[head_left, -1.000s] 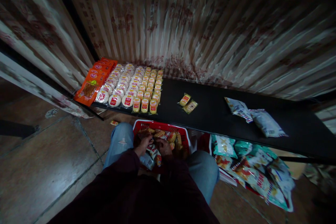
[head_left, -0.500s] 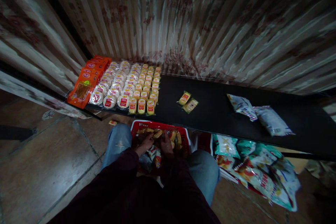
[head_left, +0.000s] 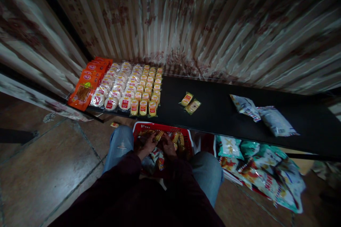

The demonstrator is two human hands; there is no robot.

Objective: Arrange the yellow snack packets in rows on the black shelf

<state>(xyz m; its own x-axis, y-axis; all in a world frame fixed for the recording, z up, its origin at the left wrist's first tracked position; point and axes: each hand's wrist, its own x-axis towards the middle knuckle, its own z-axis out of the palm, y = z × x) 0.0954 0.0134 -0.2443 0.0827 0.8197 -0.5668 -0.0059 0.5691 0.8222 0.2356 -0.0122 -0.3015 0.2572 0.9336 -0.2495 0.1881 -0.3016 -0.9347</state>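
Both of my hands reach down into a red plastic basket (head_left: 189, 138) on the floor between my knees. A small yellow wrapped cake (head_left: 159, 135) is at the fingertips, between the two hands. My left hand (head_left: 148, 147) has its fingers closed at the cake's left side. On the other side, the fingers of my right hand (head_left: 168, 146) bend in against it; the exact grip is dim. More yellow wrapped cakes (head_left: 179, 138) lie in the basket right of my hands, and a white-and-red packet (head_left: 161, 161) lies below them.
A black shelf (head_left: 213, 110) bears orange packets (head_left: 85, 85), rows of round white wrapped cakes (head_left: 110, 103), rows of yellow cakes (head_left: 143, 107), two loose cakes (head_left: 192, 106) and two silvery bags (head_left: 277, 120). Snack bags (head_left: 261, 177) fill a container at right. One packet (head_left: 114, 125) lies on the floor.
The wrapped cake between my fingers has tilted and shifted slightly left. My right hand has moved a little left and its fingers have changed position. The things on the shelf look unchanged.
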